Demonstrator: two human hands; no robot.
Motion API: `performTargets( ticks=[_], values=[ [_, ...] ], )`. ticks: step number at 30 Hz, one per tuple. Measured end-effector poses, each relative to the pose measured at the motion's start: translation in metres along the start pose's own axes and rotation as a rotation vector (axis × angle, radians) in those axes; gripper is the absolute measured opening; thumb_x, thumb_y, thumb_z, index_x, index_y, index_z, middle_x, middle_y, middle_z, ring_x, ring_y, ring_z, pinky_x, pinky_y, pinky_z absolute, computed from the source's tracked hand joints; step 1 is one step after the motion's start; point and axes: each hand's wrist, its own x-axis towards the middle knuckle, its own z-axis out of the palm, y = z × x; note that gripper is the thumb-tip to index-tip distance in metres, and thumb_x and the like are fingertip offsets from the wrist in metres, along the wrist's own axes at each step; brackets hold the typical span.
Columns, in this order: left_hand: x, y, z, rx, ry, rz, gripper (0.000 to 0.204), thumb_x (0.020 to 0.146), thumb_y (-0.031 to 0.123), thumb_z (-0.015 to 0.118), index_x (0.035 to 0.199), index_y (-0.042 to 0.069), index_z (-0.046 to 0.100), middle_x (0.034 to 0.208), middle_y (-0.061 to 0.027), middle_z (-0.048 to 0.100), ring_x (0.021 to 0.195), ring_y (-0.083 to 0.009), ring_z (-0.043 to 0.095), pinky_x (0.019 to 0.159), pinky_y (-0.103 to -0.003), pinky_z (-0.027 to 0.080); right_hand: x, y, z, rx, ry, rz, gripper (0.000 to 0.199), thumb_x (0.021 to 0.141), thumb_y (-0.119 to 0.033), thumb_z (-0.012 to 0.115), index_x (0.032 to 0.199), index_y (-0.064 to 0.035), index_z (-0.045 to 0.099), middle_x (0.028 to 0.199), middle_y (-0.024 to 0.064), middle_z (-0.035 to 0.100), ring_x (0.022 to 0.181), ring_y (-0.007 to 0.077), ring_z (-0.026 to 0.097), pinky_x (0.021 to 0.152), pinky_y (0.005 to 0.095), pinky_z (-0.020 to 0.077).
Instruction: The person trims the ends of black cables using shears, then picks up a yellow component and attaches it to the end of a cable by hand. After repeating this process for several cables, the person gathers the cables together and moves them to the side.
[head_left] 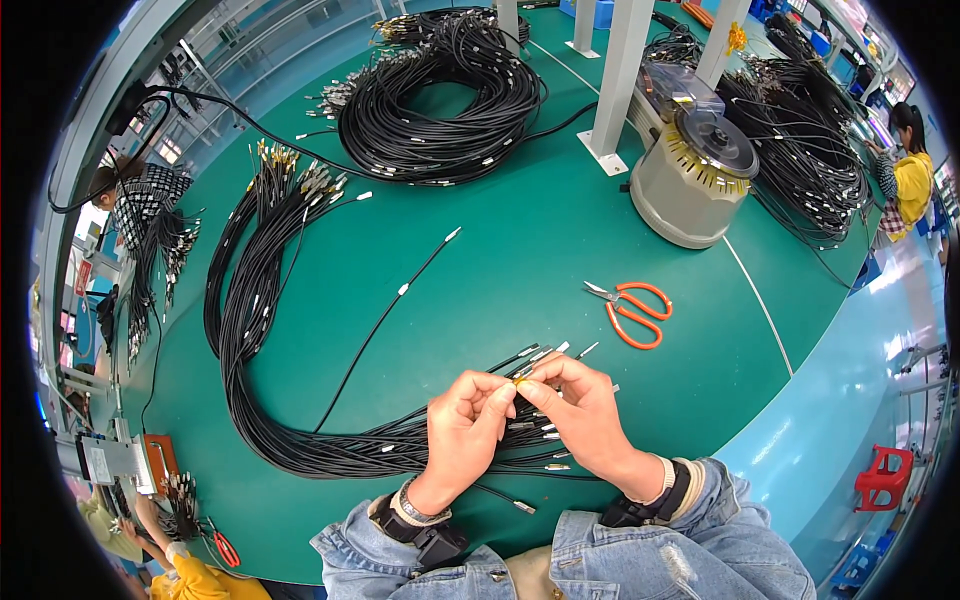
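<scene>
My left hand (466,422) and my right hand (582,408) meet at the near middle of the table, thumbs and fingertips pinched together. Between the fingertips shows a small yellow strip (519,380), apparently at a cable end; the fingers hide most of it. Beneath and around the hands lies a bundle of black cables (300,452) with metal connectors and white labels, curving away to the left and back. One single cable (380,318) sticks out of the bundle toward the far side. Beyond my right hand rest orange-handled scissors (640,314), their blades apart.
A round grey dispenser (690,190) with yellow strips around its top stands at the back right, near a white post (622,90). A large coil of black cables (440,110) lies at the back. People work at both sides; a red stool (884,478) stands right.
</scene>
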Motion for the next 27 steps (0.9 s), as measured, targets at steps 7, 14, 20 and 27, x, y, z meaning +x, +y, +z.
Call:
performTargets(
  ticks=[7,14,20,27],
  values=[
    [0.0,-0.001,0.0,0.009,-0.034,0.019,0.01,0.095,0.009,0.053,0.091,-0.001,0.056,0.07,-0.0022,0.058,0.05,-0.0036,0.045,0.044,-0.018,0.035,0.0,-0.001,0.001,-0.003,0.012,-0.017,0.011,0.087,-0.01,0.064,0.085,0.0002,0.061,0.085,0.0035,0.061,0.079,0.0086,0.053,0.072,0.024,0.0436],
    [0.001,0.0,-0.002,0.087,-0.087,0.038,0.012,0.096,0.009,0.051,0.091,0.0,0.055,0.069,-0.0025,0.058,0.049,-0.0037,0.045,0.044,-0.018,0.035,0.0,0.001,0.0,-0.005,0.033,-0.028,0.009,0.086,-0.008,0.066,0.085,0.0002,0.061,0.085,0.0043,0.061,0.079,0.0096,0.054,0.072,0.025,0.0445],
    [0.007,0.004,-0.011,-0.083,-0.22,-0.094,0.017,0.098,0.013,0.048,0.089,0.001,0.055,0.067,-0.0031,0.058,0.048,-0.0047,0.045,0.044,-0.019,0.034,0.001,0.006,-0.001,0.08,-0.004,-0.04,0.008,0.086,-0.005,0.065,0.086,0.0011,0.06,0.089,0.005,0.058,0.081,0.011,0.055,0.074,0.0262,0.0459],
    [0.016,0.009,-0.029,-0.217,-0.438,-0.251,0.023,0.098,0.02,0.048,0.088,0.001,0.057,0.065,-0.0032,0.058,0.047,-0.0048,0.043,0.043,-0.019,0.033,0.005,0.012,-0.002,0.192,-0.141,-0.114,0.005,0.087,-0.001,0.062,0.09,0.0014,0.058,0.093,0.0061,0.054,0.082,0.0138,0.057,0.075,0.027,0.0479]
  ],
)
